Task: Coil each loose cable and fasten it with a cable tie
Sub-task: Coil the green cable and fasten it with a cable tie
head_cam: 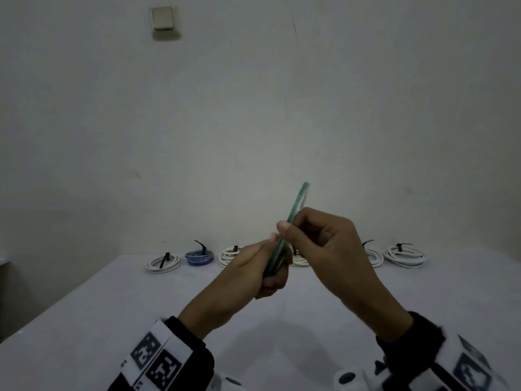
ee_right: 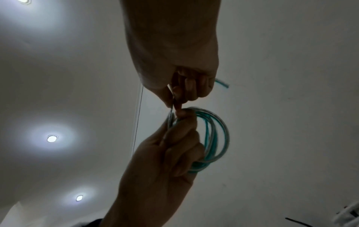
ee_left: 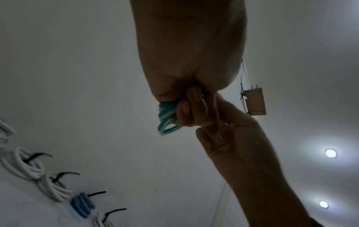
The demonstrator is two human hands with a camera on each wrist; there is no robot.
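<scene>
A teal-and-white cable coil is held edge-on above the white table. My left hand grips its lower part, fingers curled round the bundled loops. Just above, my right hand pinches the coil between thumb and forefinger. In the right wrist view the right hand nips one strand at the coil's edge. A short teal loose end sticks out past its fingers. No cable tie shows on this coil.
Along the table's far edge lie several coils tied with black cable ties: a white coil, a blue coil and more white coils. A wall switch is high up. A thin black strip lies low right.
</scene>
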